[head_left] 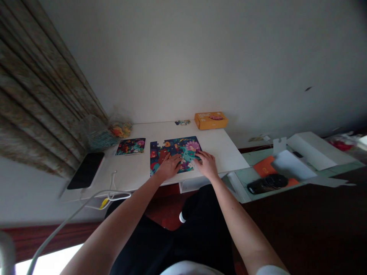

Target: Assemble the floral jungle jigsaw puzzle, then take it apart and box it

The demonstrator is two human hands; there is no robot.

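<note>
A colourful jigsaw puzzle (pixel 187 152), mostly joined, lies flat on the white table (pixel 226 149); a gap shows along its upper left edge. My left hand (pixel 168 167) rests on the lower middle of the puzzle, fingers stretched out over it. On its right edge lies my right hand (pixel 207 164), fingers spread and touching the pieces. Left of the puzzle is a printed picture card (pixel 130 146) with a similar design. A few loose puzzle pieces (pixel 182 122) lie near the wall at the back.
An orange box (pixel 210 120) stands at the table's back right. Bags of pieces (pixel 120 130) sit at the back left, near a black tablet or phone (pixel 86 170). A white cable (pixel 113 187) hangs over the front edge. Right, a lower glass shelf holds a dark bottle (pixel 267 184).
</note>
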